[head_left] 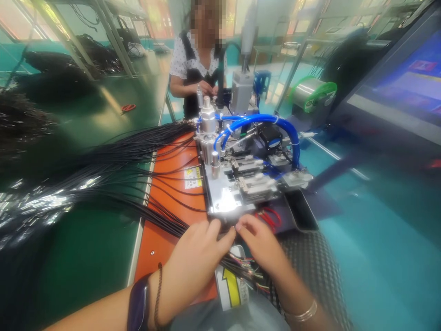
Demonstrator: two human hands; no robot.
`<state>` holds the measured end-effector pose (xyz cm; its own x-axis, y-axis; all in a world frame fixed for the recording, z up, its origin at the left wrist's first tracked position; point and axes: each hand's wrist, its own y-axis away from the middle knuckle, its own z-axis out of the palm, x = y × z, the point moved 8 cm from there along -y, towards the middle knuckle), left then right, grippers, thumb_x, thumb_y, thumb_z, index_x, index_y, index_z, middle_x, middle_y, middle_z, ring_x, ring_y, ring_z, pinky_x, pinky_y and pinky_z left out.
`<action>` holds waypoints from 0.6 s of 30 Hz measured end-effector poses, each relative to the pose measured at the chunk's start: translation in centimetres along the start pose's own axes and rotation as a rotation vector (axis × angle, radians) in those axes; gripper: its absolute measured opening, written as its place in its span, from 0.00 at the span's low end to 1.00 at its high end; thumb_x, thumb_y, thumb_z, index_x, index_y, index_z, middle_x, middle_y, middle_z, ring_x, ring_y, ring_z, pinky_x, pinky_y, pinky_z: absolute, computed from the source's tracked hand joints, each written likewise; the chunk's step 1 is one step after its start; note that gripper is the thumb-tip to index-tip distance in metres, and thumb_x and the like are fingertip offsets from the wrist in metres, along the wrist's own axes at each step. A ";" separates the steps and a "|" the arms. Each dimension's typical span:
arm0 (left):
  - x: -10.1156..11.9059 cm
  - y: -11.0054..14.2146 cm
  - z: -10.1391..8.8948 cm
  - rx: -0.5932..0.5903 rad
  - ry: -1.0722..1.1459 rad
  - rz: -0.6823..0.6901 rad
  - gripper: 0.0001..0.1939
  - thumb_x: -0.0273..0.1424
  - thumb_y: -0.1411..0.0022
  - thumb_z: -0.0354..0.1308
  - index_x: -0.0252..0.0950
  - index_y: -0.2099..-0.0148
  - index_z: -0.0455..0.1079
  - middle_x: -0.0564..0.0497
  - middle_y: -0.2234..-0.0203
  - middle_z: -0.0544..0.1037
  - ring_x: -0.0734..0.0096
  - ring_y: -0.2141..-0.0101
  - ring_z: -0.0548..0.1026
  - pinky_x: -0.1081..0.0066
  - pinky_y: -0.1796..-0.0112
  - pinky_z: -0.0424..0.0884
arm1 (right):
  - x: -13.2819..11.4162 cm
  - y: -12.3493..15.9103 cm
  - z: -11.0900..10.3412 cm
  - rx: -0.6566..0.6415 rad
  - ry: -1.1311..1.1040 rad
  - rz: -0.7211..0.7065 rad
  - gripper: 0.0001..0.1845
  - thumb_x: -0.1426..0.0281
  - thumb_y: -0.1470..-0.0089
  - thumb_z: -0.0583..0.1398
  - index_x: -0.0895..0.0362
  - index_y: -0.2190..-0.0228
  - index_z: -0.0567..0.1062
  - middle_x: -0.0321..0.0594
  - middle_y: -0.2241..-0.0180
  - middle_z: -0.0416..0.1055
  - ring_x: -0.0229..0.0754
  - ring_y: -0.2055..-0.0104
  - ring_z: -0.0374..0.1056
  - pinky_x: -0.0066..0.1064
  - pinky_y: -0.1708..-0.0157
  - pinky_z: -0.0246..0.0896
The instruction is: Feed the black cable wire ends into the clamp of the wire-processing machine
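Note:
My left hand [198, 250] is closed at the front edge of the metal wire-processing machine [225, 200], its thumb and fingertips drawn together. Facing it, my right hand [260, 239] pinches with thumb and index finger, almost touching the left thumb. Whatever lies between the fingertips is too small to make out. A bundle of black cables [165, 225] runs in from the left and passes under my left hand. Below the hands, thin coloured wire ends [253, 271] stick out of the cables, over a label with a yellow arrow [230, 287].
The machine stands on an orange base [172, 184], with blue air hoses [255, 120] arching over it. Red-handled tool [270, 218] and a phone-like black slab [301, 211] lie right. Many cables cover the green table [93, 257]. A co-worker [203, 69] is behind the machine; a wire spool [313, 94] is at right.

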<state>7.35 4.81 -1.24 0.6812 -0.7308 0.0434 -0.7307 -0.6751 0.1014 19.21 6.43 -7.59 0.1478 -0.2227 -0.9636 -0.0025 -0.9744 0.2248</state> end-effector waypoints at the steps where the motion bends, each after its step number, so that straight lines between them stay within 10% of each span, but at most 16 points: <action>1: 0.0 0.0 0.0 -0.005 0.003 -0.003 0.30 0.19 0.43 0.50 0.41 0.39 0.53 0.48 0.62 0.65 0.62 0.64 0.65 0.61 0.64 0.68 | 0.5 -0.1 0.2 -0.008 -0.053 0.027 0.09 0.65 0.48 0.57 0.56 0.75 0.69 0.33 0.76 0.64 0.37 0.72 0.60 0.26 0.73 0.56; 10: -0.8 0.7 -0.6 0.026 0.040 -0.038 0.11 0.19 0.40 0.49 0.36 0.56 0.64 0.49 0.67 0.67 0.63 0.67 0.66 0.63 0.67 0.68 | 0.9 0.0 0.3 -0.054 -0.181 0.050 0.14 0.62 0.48 0.60 0.56 0.62 0.75 0.40 0.63 0.74 0.42 0.61 0.68 0.31 0.61 0.63; 18: -0.7 1.4 -0.3 0.085 -0.022 -0.053 0.06 0.22 0.41 0.51 0.36 0.63 0.65 0.49 0.70 0.69 0.63 0.69 0.68 0.63 0.69 0.69 | -0.6 0.2 -0.7 0.015 0.163 -0.034 0.13 0.59 0.50 0.58 0.56 0.75 0.72 0.37 0.74 0.71 0.41 0.70 0.66 0.30 0.70 0.63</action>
<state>5.89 4.45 -0.84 0.7189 -0.6949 0.0181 -0.6951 -0.7186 0.0186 19.77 6.39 -6.86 0.3062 -0.1831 -0.9342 -0.0091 -0.9818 0.1895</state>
